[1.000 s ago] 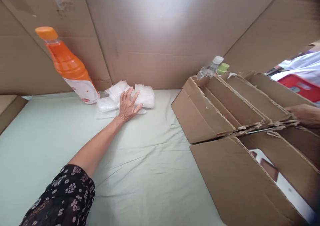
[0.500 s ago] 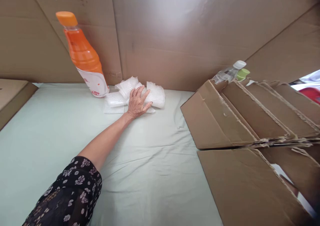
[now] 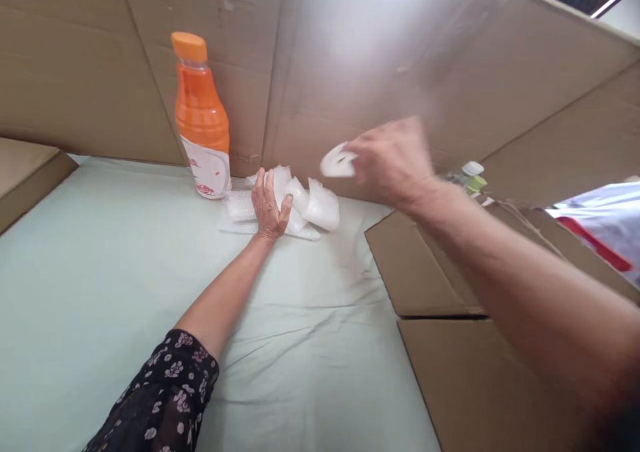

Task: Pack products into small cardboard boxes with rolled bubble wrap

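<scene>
My left hand rests on a small heap of bubble wrap, fingers apart and thumb raised. The clear wrap lies in several folded or rolled pieces against the cardboard wall. Up to the right, my right hand is closed on a white rounded piece with small dark marks on it. Motion blurs that hand, and its fingers hide part of the piece, so its kind is unclear. An orange-capped bottle of orange drink stands just left of the wrap.
Cardboard compartments stand at the right, with a clear white-capped bottle and a green cap poking out behind my right arm. Cardboard walls rise at the back. A cardboard box sits far left on the pale green cloth.
My right hand has come into view from the right, holding the white piece. My left hand stays on the bubble wrap, with its thumb now raised. The view has shifted slightly.
</scene>
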